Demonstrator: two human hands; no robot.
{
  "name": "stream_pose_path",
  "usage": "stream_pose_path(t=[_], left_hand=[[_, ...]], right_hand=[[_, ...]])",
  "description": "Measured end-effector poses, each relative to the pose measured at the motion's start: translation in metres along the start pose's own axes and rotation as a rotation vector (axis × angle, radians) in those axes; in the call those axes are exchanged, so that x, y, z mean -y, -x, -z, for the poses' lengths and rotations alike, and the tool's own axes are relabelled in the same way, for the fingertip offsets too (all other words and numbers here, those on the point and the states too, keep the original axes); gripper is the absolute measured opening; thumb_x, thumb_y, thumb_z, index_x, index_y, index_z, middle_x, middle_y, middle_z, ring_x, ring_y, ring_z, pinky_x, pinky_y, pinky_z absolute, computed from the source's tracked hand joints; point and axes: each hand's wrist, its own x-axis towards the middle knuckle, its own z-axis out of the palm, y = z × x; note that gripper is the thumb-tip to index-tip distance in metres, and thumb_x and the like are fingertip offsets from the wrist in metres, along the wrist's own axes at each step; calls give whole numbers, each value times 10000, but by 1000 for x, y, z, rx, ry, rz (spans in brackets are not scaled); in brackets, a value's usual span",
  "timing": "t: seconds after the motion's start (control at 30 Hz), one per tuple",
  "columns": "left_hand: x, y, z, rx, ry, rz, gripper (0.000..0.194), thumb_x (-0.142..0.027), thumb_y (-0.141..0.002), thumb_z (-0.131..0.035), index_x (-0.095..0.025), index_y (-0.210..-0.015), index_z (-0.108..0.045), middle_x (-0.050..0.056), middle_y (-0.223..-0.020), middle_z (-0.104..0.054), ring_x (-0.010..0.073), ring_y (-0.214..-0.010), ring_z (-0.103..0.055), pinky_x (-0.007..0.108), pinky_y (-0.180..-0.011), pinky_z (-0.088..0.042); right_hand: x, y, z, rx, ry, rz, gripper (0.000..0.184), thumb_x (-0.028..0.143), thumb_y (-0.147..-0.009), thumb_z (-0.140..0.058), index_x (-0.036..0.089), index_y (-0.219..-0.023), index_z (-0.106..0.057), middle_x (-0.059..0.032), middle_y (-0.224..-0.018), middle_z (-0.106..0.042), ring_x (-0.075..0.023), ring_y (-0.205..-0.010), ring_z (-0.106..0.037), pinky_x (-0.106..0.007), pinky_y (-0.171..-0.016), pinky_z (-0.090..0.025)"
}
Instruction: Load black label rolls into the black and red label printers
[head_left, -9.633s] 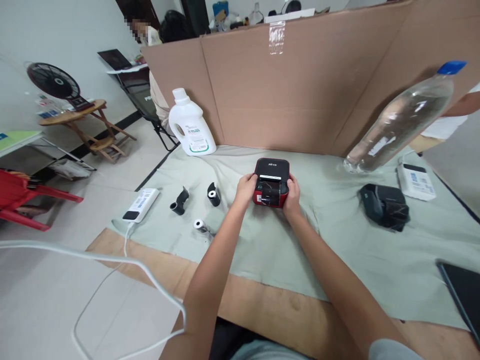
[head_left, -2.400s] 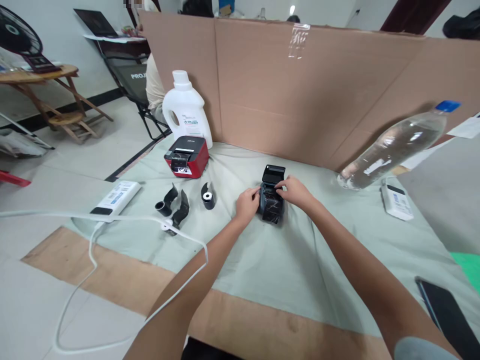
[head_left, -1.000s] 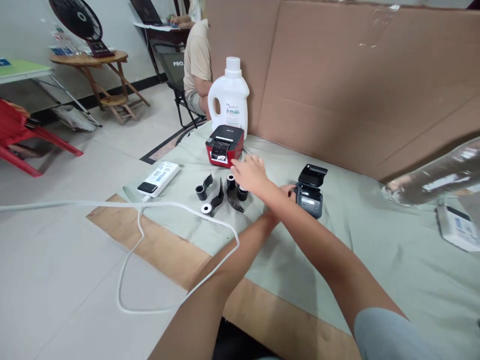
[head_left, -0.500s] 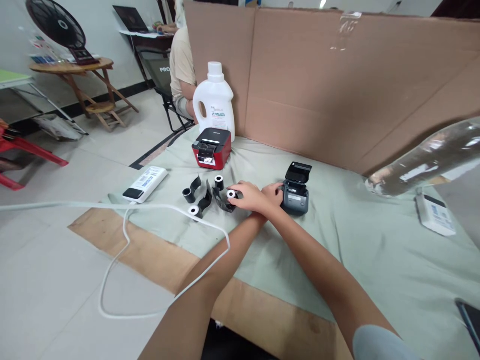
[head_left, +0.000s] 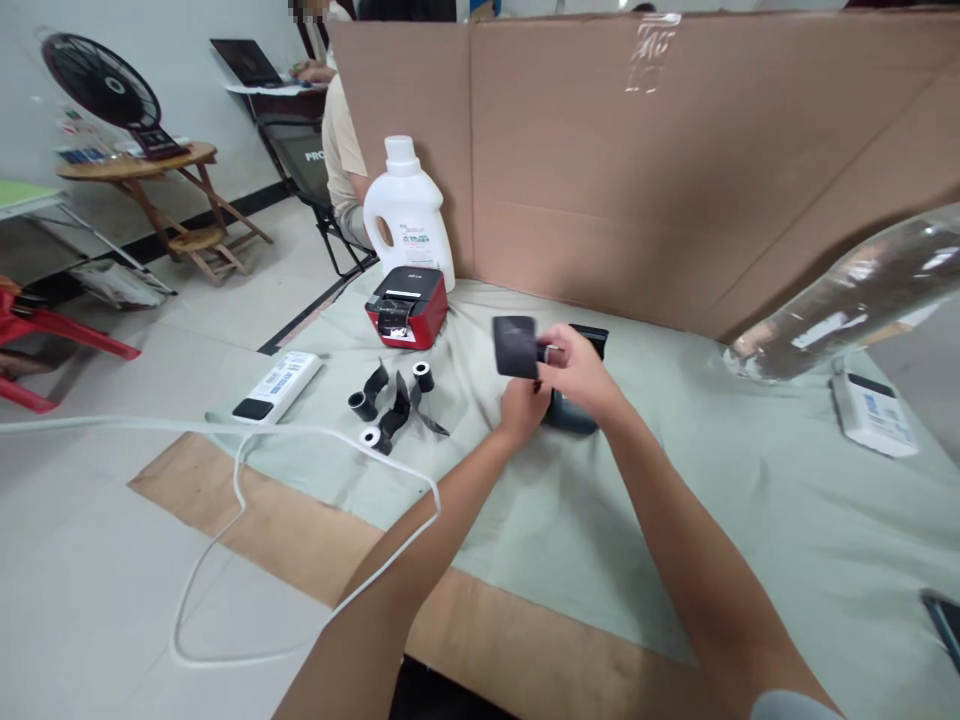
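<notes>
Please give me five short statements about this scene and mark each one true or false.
1. The red-and-black device stands in front of the white jug. True.
2. Both hands are on the white jug. False: the left hand is at the dark grey device, and the right hand holds a dark strip.
3. An open laptop is in the background, left of the cardboard panel. True.
4. Six rolls lie on the cloth. False: three rolls lie on the cloth.
5. A fan stands on a wooden table. True.
</notes>
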Motion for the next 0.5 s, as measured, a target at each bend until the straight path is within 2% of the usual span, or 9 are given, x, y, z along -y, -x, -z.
stream_pose_path(t=[0.1, 0.2, 0.3, 0.4, 0.47, 0.5], left_hand=[[1, 4, 3, -56, 91, -33, 263, -254, -965, -533, -161, -939, -778, 53, -871, -772, 193, -857, -694, 266, -762, -540], [-4, 2, 11, -98, 274, -74, 370, -333, -1019, -457, -155, -1160, -749, 70, -976, -777, 163, -854, -683, 235, -709, -523], [-12, -5, 24, -60, 410, -119, 511, -437, -1047, -398, -140, -1380, -648, 127, -1171, -759, 164, -893, -696, 230, -643, -503], [-21, -11, 39, 76, 413, -272, 599, -504, -964, -584, -169, -1462, -589, 156, -1390, -674, 220, -1082, -699, 256, -737, -538], [-25, -13, 45, 131, 337, -379, 597, -488, -897, -698, -192, -1413, -640, 147, -1400, -670, 251, -1158, -687, 291, -825, -553], [-27, -12, 47, 121, 293, -428, 554, -476, -886, -720, -196, -1362, -680, 141, -1361, -697, 253, -1150, -694, 305, -844, -556]], right_hand=[[2, 14, 39, -77, 2, 64, 306, 380, -734, -731, 239, -940, -553, -33, -940, -685, -192, -822, -640, -313, -710, -488], [7, 27, 64, -105, 139, 117, 212, 327, -780, -701, 235, -955, -624, -39, -990, -715, -198, -876, -627, -315, -729, -447], [9, 34, 78, -88, 198, 115, 209, 284, -822, -676, 249, -1027, -681, -35, -1089, -743, -206, -927, -632, -322, -741, -419], [7, 35, 83, -61, 186, 91, 208, 302, -839, -689, 254, -1040, -712, -29, -1082, -749, -199, -893, -627, -316, -714, -403], [4, 33, 82, -45, 136, 80, 214, 330, -852, -685, 250, -1048, -719, -32, -1068, -746, -193, -868, -622, -309, -698, -406], [3, 32, 80, -39, 102, 72, 223, 347, -863, -675, 246, -1059, -717, -35, -1070, -744, -192, -872, -625, -306, -698, -414]])
